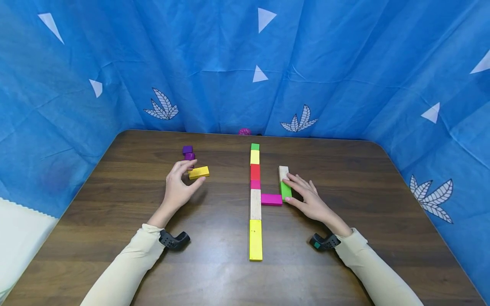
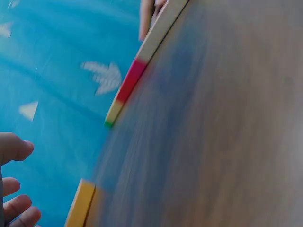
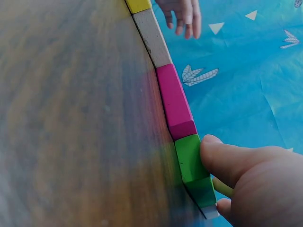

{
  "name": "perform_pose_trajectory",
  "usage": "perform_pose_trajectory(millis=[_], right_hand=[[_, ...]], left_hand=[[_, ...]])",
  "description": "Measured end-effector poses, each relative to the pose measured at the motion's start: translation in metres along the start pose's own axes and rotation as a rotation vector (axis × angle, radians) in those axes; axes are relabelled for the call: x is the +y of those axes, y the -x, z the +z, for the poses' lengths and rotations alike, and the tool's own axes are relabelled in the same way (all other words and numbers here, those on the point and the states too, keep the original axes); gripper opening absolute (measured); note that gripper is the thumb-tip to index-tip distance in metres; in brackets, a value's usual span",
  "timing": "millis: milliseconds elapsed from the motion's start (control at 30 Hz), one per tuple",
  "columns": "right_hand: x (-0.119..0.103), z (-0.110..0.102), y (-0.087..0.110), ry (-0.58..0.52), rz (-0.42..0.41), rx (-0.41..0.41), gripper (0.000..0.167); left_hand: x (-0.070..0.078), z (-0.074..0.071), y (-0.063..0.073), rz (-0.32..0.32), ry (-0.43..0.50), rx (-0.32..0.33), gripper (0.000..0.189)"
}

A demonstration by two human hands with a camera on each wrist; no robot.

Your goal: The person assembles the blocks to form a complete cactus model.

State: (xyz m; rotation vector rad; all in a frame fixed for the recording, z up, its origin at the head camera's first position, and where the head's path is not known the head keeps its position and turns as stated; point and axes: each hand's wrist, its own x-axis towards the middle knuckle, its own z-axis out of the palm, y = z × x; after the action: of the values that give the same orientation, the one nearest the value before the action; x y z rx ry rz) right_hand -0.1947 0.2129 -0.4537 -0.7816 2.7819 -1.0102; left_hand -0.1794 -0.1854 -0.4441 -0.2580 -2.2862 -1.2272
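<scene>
My left hand (image 1: 177, 187) hovers by a golden-yellow block (image 1: 200, 172), thumb and fingers spread around its near side; the left wrist view shows a gap between the hand and this block (image 2: 80, 205). On the right, my right hand (image 1: 311, 202) holds a green block (image 1: 285, 191) between thumb and fingers, the thumb touching it in the right wrist view. A whitish block (image 1: 283, 171) adjoins the green block's far end. Between the green block and a straight row of blocks lies a magenta block (image 1: 271, 200), crosswise to the row.
The row runs away from me: a yellow block (image 1: 255, 240), a whitish one (image 1: 255, 204), pink (image 1: 255, 184), red (image 1: 255, 171), pale yellow (image 1: 254, 157) and green (image 1: 254, 146). Purple blocks (image 1: 187, 149) lie beyond my left hand. A blue curtain (image 1: 222, 63) borders the wooden table (image 1: 214, 272).
</scene>
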Motion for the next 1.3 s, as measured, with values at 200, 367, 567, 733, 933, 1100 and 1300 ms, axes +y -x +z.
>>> perform_pose_trajectory(millis=[200,367,567,733,933,1100,1300], right_hand=[[-0.001,0.000,0.000,0.001,0.004,0.004,0.060],[-0.001,0.001,0.000,0.003,0.001,0.014,0.060],[0.000,0.001,0.000,0.003,0.001,0.012,0.059],[0.001,0.000,-0.001,-0.003,0.008,-0.002,0.059],[0.000,0.000,-0.001,0.000,0.003,-0.002,0.059],[-0.001,-0.001,0.000,0.003,0.008,-0.001,0.058],[-0.002,-0.001,-0.001,0.007,0.014,-0.001,0.058]], left_hand=[[-0.017,-0.010,-0.004,-0.148,-0.034,0.023,0.054],[-0.021,-0.010,-0.003,-0.229,-0.037,-0.010,0.052],[-0.025,-0.008,-0.004,-0.287,-0.085,-0.076,0.053],[-0.026,-0.007,-0.005,-0.299,-0.118,-0.120,0.052],[-0.027,-0.007,-0.007,-0.313,-0.129,-0.141,0.050],[-0.028,-0.007,-0.007,-0.317,-0.142,-0.156,0.046],[-0.029,-0.008,-0.009,-0.296,-0.142,-0.174,0.037]])
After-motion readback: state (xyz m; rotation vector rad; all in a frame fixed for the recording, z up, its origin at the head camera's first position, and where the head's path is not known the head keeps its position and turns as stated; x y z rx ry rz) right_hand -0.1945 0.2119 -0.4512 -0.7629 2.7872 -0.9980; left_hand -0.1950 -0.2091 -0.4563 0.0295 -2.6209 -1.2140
